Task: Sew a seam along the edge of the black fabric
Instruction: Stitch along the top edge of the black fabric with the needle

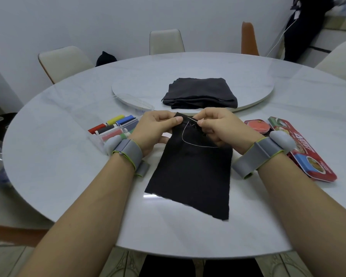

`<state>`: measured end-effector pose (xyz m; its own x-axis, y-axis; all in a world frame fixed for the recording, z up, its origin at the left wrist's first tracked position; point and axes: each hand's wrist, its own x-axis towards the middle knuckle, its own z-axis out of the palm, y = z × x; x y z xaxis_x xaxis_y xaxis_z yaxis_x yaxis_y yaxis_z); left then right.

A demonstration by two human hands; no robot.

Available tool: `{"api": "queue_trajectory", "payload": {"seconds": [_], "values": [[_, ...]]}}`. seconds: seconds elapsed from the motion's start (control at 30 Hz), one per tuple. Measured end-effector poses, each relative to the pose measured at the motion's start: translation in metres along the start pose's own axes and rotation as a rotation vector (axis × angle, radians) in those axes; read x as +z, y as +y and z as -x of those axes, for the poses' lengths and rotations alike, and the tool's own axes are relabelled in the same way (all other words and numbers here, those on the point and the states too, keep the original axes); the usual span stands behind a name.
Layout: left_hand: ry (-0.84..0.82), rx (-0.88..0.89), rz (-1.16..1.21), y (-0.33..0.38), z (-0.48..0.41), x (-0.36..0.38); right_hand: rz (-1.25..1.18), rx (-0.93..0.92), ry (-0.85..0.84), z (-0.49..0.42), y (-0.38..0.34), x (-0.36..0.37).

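- Round white table point(48, 156) against a plain pale wall; four chairs point(65, 62) stand along its far side.
- Turntable point(124, 87) at the table's centre carries a folded dark cloth point(200, 92); a clear lid point(136, 100) rests at its near-left rim.
- Fabric point(190, 176) — black, roughly rectangular — lies on the table between the forearms, with its far edge raised in the hands.
- Left hand point(156, 126): thumb and forefinger pinch the fabric's far-left corner.
- Right hand point(218, 126): fingers curled, thumb and forefinger pinch a needle point(192, 119) at the far edge, just beside the left thumb.
- Thread point(185, 136), pale, loops from the needle down across the fabric and runs under the right hand.
- Spools point(116, 124) of several colours lie in a clear box left of the left hand, partly hidden by that wrist.
- Red tin point(308, 156) lies open right of the right hand — the wrist covers part of it.
- Grey bands point(128, 152) circle both wrists.
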<state>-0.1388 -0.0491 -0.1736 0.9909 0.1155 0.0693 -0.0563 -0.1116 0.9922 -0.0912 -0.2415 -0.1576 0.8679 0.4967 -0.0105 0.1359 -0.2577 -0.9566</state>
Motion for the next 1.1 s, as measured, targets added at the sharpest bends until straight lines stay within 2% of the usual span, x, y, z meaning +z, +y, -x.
{"api": "queue_trajectory", "payload": {"seconds": [0.2,1.1], "values": [[-0.021,0.005,-0.012,0.0009,0.0018,0.0014,0.002,0.028,-0.101,0.0018,-0.0005,0.0012],[0.015,0.057,-0.045,0.0042,0.0062,0.0053,0.250,-0.109,-0.092,0.0021,0.0003,-0.0003]]}}
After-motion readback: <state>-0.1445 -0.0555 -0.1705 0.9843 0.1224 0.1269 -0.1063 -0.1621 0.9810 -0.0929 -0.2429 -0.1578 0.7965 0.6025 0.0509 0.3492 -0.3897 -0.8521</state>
